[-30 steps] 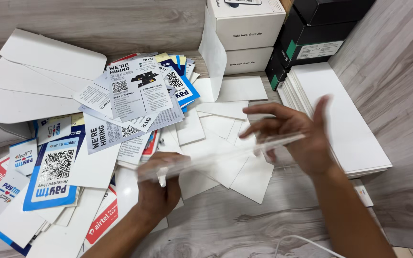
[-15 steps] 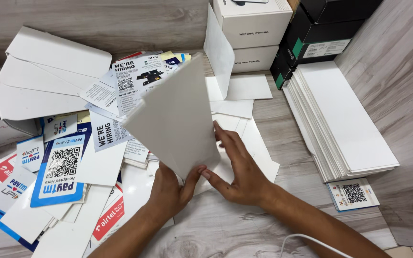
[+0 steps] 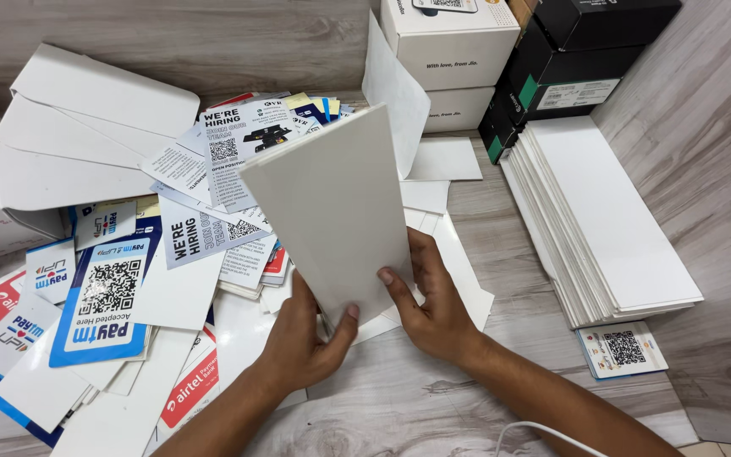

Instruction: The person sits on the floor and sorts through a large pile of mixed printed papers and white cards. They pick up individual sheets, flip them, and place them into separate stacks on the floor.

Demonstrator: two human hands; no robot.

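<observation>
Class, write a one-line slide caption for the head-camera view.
Both hands, left hand and right hand, hold a blank white card tilted above scattered printed flyers, beside a stack of white cards.

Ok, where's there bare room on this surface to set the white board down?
Bare wood runs between the loose white sheets and the neat white stack, and in front of both hands, left and right. The leaflet pile at left is crowded.

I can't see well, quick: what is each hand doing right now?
Left hand: closed on the lower edge of the white card sheet.
Right hand: gripping the same white card sheet from its right side.
</observation>
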